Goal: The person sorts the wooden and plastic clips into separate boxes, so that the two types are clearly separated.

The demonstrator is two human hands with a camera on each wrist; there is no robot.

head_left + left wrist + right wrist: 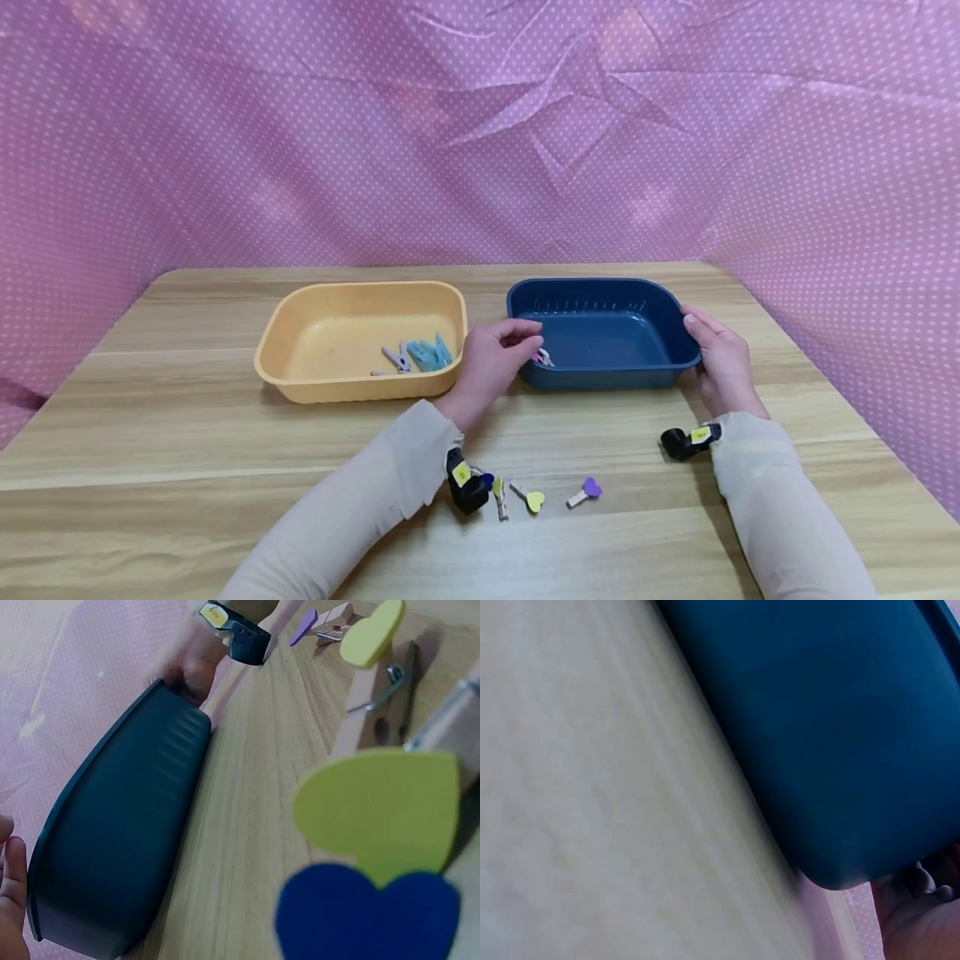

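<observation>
Gripping the blue tub's (600,333) right rim, right hand (718,360) — left hand (491,360) curled at its left rim, grasp unclear.

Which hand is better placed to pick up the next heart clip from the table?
Probably the left. The left hand hangs loosely curled at the blue tub's near-left corner, while the right hand holds its right rim. The yellow-heart clip lies nearer the left forearm.

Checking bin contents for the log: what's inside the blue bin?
In the blue bin, one small clip with a pink piece lies near the front left corner, beside the left hand. That hand covers the corner, so anything under it cannot be seen. The remaining floor shows nothing else.
</observation>
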